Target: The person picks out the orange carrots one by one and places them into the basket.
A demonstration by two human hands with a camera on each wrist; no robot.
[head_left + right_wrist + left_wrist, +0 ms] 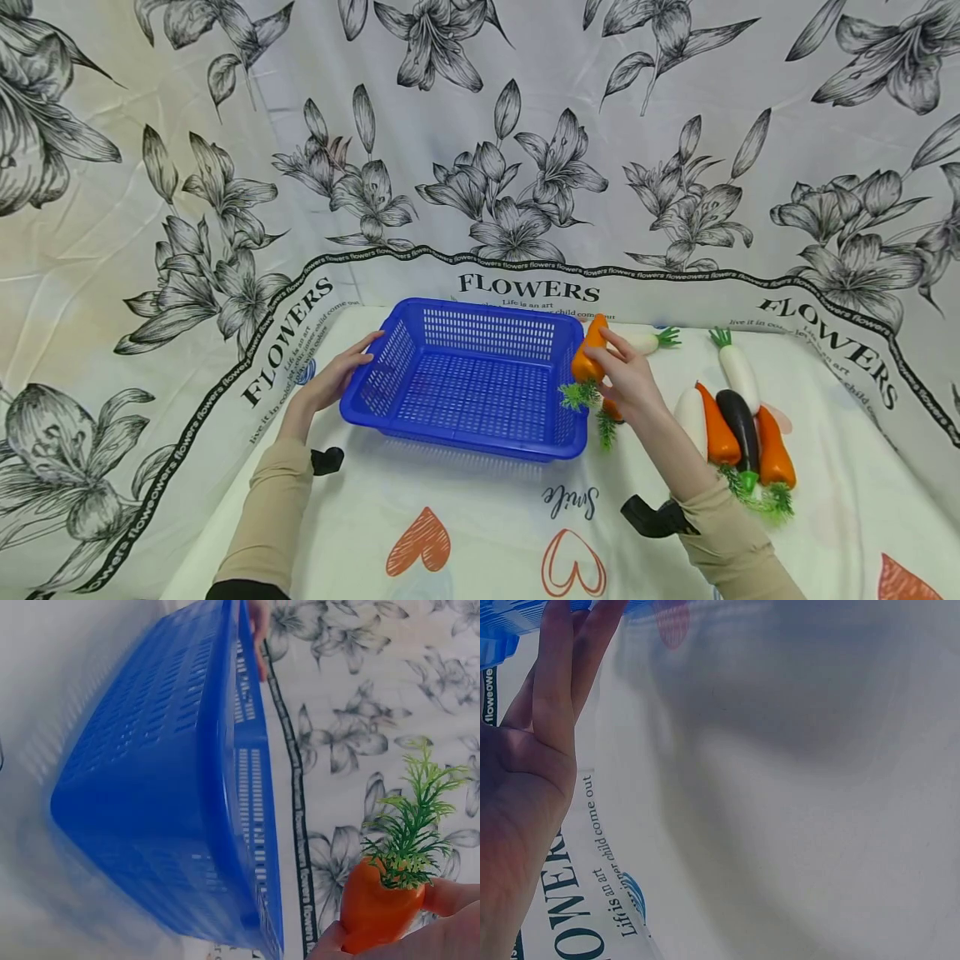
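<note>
A blue plastic basket with slotted walls stands in the middle of the table, with nothing inside it. At its left rim is my left hand, its thumb and fingers holding the edge; the fingertips are partly hidden in the left wrist view. My right hand grips an orange toy carrot beside the basket's right rim. The carrot's green leafy top points toward the person. Beneath the right hand, another orange vegetable with green leaves lies partly hidden on the table.
To the right lie two orange carrots, a dark eggplant and white radishes. Another white radish lies behind the right hand. A flower-printed cloth hangs behind the table.
</note>
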